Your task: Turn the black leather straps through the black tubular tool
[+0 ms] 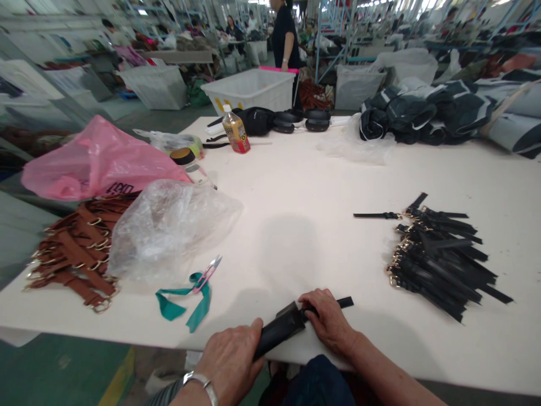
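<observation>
At the table's front edge, my left hand [230,358] is closed around a black, thick-handled tool [282,328] with a blocky head; its exact kind is unclear. Against that head, my right hand [327,318] pinches a narrow black strap [345,302], whose free end sticks out to the right. Whether the strap's other end enters the tool is hidden by my fingers. To the right lies a pile of black straps [443,254] with gold-coloured metal hooks, and one separate strap [374,215] points left from it.
Pink-handled scissors [205,276] with a green ribbon [171,304] lie at left. Beyond are brown straps [80,242] with metal rings, a clear plastic bag [169,225] and a pink bag [101,160]. A bottle [235,131] and dark rolled material [422,113] stand farther back. A person [285,36] stands behind a white bin [253,90].
</observation>
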A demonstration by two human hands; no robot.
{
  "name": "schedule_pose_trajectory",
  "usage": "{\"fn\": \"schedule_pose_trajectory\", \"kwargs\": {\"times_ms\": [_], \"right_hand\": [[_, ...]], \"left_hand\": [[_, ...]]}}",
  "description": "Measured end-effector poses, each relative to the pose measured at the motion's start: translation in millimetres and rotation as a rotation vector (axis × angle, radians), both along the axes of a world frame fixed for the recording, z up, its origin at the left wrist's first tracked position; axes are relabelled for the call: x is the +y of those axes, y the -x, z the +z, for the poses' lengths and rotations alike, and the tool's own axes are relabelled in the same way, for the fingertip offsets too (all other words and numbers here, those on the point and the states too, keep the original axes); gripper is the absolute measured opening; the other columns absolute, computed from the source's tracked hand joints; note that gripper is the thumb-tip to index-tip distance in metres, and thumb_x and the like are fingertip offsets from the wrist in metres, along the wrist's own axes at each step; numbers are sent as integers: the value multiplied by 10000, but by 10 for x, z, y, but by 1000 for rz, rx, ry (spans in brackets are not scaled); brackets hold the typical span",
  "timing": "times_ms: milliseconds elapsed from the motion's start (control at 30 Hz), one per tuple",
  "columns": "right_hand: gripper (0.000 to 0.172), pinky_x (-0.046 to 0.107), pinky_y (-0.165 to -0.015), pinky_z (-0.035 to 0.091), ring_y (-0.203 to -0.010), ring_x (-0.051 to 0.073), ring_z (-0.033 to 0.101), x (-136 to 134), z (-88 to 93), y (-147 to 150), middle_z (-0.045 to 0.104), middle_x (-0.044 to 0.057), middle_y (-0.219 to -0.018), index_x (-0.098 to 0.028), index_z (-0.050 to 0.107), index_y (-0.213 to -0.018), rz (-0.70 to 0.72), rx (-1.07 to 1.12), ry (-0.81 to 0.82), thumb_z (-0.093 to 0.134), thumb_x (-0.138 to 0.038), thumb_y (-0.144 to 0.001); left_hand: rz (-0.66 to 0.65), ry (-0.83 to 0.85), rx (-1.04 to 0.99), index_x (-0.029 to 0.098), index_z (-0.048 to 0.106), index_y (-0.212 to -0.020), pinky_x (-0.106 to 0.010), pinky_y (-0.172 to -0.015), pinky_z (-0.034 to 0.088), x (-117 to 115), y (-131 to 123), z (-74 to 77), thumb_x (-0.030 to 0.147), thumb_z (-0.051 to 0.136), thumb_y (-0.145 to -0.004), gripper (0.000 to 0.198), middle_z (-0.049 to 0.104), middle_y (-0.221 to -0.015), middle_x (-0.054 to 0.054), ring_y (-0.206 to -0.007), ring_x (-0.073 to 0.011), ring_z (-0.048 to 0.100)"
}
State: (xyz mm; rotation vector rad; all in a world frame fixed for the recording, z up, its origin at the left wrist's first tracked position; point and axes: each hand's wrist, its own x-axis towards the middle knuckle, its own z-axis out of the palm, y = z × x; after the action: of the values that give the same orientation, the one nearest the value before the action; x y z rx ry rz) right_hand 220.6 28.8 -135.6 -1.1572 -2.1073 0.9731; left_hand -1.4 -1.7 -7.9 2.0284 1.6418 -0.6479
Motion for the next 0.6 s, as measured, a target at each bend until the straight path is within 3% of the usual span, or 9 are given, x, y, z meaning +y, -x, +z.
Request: {"fn": "schedule_pose_trajectory", "kwargs": {"times_ms": [233, 433, 600], "right_hand": [[380, 395, -865, 331, -879, 195, 498, 0, -15, -3, 595, 30, -929, -220, 481, -1138, 26, -3, -8, 478, -70, -789], [408, 415, -874, 338, -893, 208, 501, 19, -29, -28, 596, 53, -960, -215, 475, -1159, 33, -9, -2, 460, -61, -782], [419, 423, -881, 345, -897, 210, 509, 12, -69, -33, 604, 47, -956, -223, 457, -1182, 38, -7, -3, 486, -87, -787]], "left_hand": [[8, 54, 55, 165, 455, -1278, -471, -855, 455, -33, 61, -14, 189, 469, -792, 487, 636, -1059, -119, -991, -311, 586], [7, 12, -17, 186, 503, -1202, -466, -809, 475, -7, -21, 14, 213, 488, -786, 418, 653, -991, -92, -930, -308, 606], [7, 61, 37, 171, 470, -1255, -472, -849, 457, -9, 53, 23, 216, 475, -800, 458, 640, -1040, -116, -986, -316, 588]]}}
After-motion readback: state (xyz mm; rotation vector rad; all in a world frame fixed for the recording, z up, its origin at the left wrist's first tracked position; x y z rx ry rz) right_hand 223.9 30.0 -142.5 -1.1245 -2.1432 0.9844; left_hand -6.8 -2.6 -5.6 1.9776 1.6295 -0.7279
